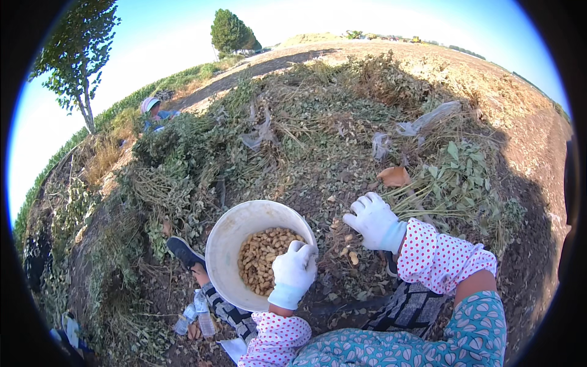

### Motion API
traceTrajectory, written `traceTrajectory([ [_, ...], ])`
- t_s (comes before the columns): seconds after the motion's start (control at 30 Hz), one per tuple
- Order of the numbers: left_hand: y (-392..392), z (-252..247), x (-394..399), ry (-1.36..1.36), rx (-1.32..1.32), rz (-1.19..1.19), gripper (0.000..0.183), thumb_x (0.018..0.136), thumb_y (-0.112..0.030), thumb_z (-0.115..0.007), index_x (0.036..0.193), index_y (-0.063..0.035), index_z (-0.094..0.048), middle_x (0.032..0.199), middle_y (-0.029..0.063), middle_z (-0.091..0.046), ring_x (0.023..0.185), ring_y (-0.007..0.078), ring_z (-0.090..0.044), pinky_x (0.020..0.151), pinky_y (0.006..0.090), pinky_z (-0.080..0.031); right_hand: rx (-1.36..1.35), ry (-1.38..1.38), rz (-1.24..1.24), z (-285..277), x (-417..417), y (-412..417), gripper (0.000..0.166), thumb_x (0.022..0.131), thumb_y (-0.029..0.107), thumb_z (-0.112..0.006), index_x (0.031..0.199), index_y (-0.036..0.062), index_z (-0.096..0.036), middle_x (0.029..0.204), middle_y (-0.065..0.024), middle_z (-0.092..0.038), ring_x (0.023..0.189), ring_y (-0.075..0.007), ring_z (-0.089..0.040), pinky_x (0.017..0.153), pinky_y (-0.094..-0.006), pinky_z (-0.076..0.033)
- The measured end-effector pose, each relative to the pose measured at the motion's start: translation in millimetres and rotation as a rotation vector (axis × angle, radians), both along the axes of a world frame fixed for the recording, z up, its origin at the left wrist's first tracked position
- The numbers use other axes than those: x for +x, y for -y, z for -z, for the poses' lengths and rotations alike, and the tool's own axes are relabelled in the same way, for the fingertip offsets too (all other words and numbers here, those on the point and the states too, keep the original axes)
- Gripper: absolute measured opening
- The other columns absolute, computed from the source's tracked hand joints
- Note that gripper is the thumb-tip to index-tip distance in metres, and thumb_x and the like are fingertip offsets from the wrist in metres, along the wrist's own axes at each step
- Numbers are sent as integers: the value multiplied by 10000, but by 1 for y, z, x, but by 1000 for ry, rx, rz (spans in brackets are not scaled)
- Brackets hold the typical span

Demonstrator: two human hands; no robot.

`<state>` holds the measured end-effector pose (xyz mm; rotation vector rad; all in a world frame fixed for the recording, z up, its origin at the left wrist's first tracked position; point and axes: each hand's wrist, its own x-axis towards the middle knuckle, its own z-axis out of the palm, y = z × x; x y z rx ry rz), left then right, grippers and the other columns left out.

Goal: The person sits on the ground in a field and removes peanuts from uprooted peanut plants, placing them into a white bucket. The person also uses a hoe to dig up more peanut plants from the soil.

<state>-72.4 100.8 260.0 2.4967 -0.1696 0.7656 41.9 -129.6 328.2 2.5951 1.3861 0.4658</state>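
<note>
A white plastic bucket (pixel 224 238), part filled with unshelled peanuts (pixel 261 257), stands tilted between my legs. My left hand (pixel 296 268), in a white glove, is at the bucket's right rim with its fingers curled; whether it holds anything is hidden. To the right, my right hand (pixel 372 221), gloved too, is at the root end of a bundle of uprooted peanut plants (pixel 440 197). Its fingers are bent over the stems, and its grip is not clear. A few peanuts (pixel 353 258) hang or lie just below that hand, among roots and soil.
Heaped peanut vines (pixel 183 137) curve around the front and left, with scraps of plastic film (pixel 429 120) on them. Clear plastic bottles (pixel 204 314) lie by my left leg. A dry brown leaf (pixel 394 176) is beyond my right hand. Another person (pixel 153 110) is behind the vines at upper left.
</note>
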Motion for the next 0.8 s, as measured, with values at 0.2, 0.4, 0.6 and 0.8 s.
traceTrajectory([
  [0.2,-22,-5,4,179,-129,-77,128,902,-232,-776,967,-126,-744,919,79,-695,709,300,-704,621,419,-557,181,18,-15,1,6,1,515,631,193,-788,1129,116,-682,1028,-117,-596,1068,-338,-585,1003,-488,-428],
  [0.4,-16,-14,-10,-66,-331,48,226,809,-242,-871,827,-66,-731,775,87,-660,687,245,-659,636,370,-523,202,88,-36,9,11,8,410,692,208,-758,1082,127,-664,1029,-117,-619,1061,-318,-605,959,-463,-434],
  [0.6,-69,5,-6,102,38,-375,278,760,-256,-894,890,-76,-726,830,88,-658,743,263,-681,669,384,-546,214,84,66,5,16,12,456,678,228,-782,1104,132,-653,1032,-105,-621,1074,-307,-607,963,-452,-431],
  [0.8,-20,8,-14,216,-176,-131,119,835,-159,-827,925,-121,-760,742,48,-653,576,258,-646,562,370,-530,253,92,123,9,21,16,472,682,247,-790,1121,137,-654,1040,-102,-619,1077,-306,-607,953,-459,-437],
])
